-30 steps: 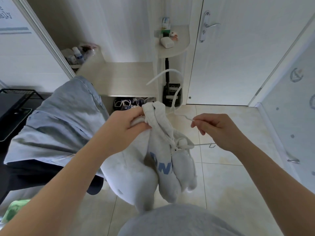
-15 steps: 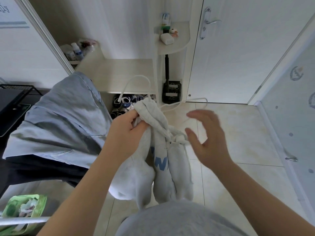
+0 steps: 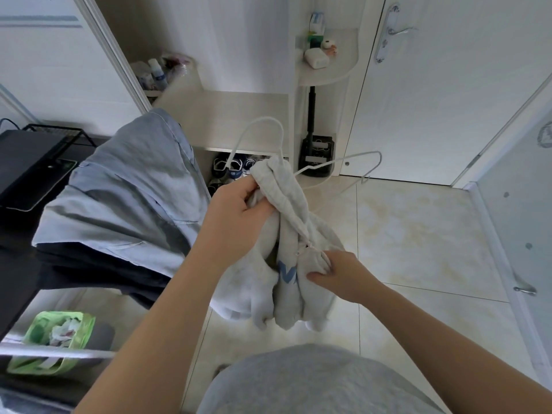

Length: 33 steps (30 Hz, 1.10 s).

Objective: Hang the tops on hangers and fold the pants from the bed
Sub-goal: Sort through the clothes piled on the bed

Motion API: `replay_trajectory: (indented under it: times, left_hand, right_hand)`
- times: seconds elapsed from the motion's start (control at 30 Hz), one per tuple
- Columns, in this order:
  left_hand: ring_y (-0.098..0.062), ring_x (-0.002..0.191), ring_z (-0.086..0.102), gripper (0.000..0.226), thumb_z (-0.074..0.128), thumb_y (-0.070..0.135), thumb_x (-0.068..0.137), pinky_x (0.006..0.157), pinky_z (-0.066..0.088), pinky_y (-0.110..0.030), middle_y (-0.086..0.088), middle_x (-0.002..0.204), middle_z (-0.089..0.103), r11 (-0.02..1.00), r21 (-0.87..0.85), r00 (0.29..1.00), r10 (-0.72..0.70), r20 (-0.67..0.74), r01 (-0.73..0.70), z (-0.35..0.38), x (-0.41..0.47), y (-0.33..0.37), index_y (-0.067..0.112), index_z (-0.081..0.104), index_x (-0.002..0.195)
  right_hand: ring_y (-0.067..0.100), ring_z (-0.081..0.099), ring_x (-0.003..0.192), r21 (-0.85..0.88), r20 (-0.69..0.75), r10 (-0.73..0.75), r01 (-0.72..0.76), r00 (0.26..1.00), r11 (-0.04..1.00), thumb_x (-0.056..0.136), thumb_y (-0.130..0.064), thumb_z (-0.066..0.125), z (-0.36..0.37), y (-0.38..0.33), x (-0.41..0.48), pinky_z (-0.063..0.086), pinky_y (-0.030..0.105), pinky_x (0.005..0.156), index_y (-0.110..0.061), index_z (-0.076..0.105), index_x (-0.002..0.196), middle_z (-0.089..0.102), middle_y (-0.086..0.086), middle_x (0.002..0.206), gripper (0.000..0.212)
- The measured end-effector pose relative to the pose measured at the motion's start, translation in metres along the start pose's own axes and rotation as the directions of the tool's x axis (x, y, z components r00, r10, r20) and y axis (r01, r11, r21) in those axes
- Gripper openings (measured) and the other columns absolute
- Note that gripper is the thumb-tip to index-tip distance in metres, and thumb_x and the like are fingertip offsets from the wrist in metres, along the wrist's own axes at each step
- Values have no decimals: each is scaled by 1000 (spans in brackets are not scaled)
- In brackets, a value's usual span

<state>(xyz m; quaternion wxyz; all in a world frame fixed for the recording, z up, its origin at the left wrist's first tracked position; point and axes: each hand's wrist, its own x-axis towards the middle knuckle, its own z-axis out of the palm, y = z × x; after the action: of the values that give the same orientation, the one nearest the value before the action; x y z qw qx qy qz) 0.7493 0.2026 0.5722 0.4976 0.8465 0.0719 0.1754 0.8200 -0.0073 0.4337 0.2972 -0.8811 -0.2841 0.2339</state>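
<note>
A light grey top with blue lettering [image 3: 286, 273] hangs bunched in front of me. My left hand [image 3: 239, 216] grips its upper part together with a white wire hanger [image 3: 337, 161], whose hook and one arm stick out above the fabric. My right hand [image 3: 337, 273] pinches the cloth lower down, at the right side of the bundle. A light blue garment [image 3: 128, 192] lies draped over dark clothing at the left.
A low shelf unit [image 3: 239, 112] with shoes [image 3: 230, 170] under it stands ahead. A white door [image 3: 442, 94] is at the right. A green bin [image 3: 56, 339] sits low left beside a black desk [image 3: 27, 162]. The tiled floor [image 3: 412, 240] spreads to the right.
My right hand let go of the hanger, opened, then dropped down and took hold of the grey top's lower part. The hanger's arm now sticks out free.
</note>
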Motion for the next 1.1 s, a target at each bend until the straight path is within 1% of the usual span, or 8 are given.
replay_trajectory:
  times: [0.13, 0.23, 0.43, 0.67, 0.77, 0.87, 0.97, 1.1]
  left_hand:
    - [-8, 65, 55, 7, 68, 11, 93, 65, 49, -24, 2, 77, 68, 999, 36, 995, -9, 100, 6, -7, -6, -6, 12, 74, 96]
    - [1, 55, 43, 5, 71, 13, 92, 57, 37, -10, 15, 61, 57, 999, 42, 986, -13, 168, 6, -14, -12, -14, 15, 74, 88]
    - [0, 46, 37, 9, 67, 17, 95, 49, 31, -9, 16, 55, 52, 993, 93, 952, -98, 290, 74, -30, -23, -27, 17, 76, 93]
    - [-3, 45, 30, 32, 62, 27, 98, 48, 30, -14, 14, 50, 36, 947, 279, 907, -249, 340, 156, -30, -19, -39, 2, 63, 78]
    - [-2, 46, 34, 34, 61, 27, 99, 50, 31, -15, 15, 50, 41, 927, 332, 888, -296, 353, 178, -16, -16, -40, 8, 59, 70]
    - [3, 51, 46, 33, 58, 25, 100, 53, 35, -12, 23, 54, 53, 946, 294, 886, -247, 392, 134, 2, -12, -29, 30, 60, 68]
    - [4, 60, 49, 26, 57, 21, 99, 59, 37, -14, 17, 66, 63, 966, 249, 901, -163, 403, 64, 12, -9, -20, 26, 65, 75]
    - [-2, 59, 42, 20, 57, 22, 101, 59, 35, -16, -3, 71, 62, 978, 209, 909, -111, 403, 27, 6, -6, -24, 10, 72, 96]
  right_hand:
    - [6, 55, 94, -217, -4, 50, -49, 999, 975, 90, -44, 60, -3, 28, 7, 12, 39, 116, -39, 52, 84, 55, -21, 77, 12]
    - [0, 46, 121, -379, -83, 26, -56, 996, 924, 91, -45, 57, -15, 49, 9, -7, 46, 116, -35, 56, 97, 55, -23, 93, 12]
    - [8, 38, 140, -496, -254, -108, -33, 961, 868, 91, -36, 64, -44, 65, 9, -18, 49, 114, -37, 63, 112, 64, -19, 115, 22]
    - [9, 43, 136, -390, -309, -121, -10, 943, 921, 88, -14, 65, -66, 50, 10, -5, 44, 119, -28, 66, 113, 63, -15, 121, 28]
    - [14, 51, 128, -253, -269, -193, 124, 944, 960, 81, 2, 61, -81, 15, 8, 17, 44, 120, -27, 67, 115, 65, -14, 121, 45]
    - [16, 65, 96, -193, -152, -353, 323, 923, 927, 79, 3, 57, -83, -35, 6, 48, 35, 93, -22, 68, 110, 73, -9, 101, 41]
    - [13, 59, 71, -102, -103, -390, 381, 915, 919, 83, -10, 49, -80, -67, 2, 45, 20, 63, -24, 59, 106, 66, -10, 80, 29]
    - [20, 62, 80, 25, -47, -312, 314, 949, 949, 91, -1, 53, -94, -71, 3, 51, 36, 70, -19, 55, 101, 67, 1, 87, 21]
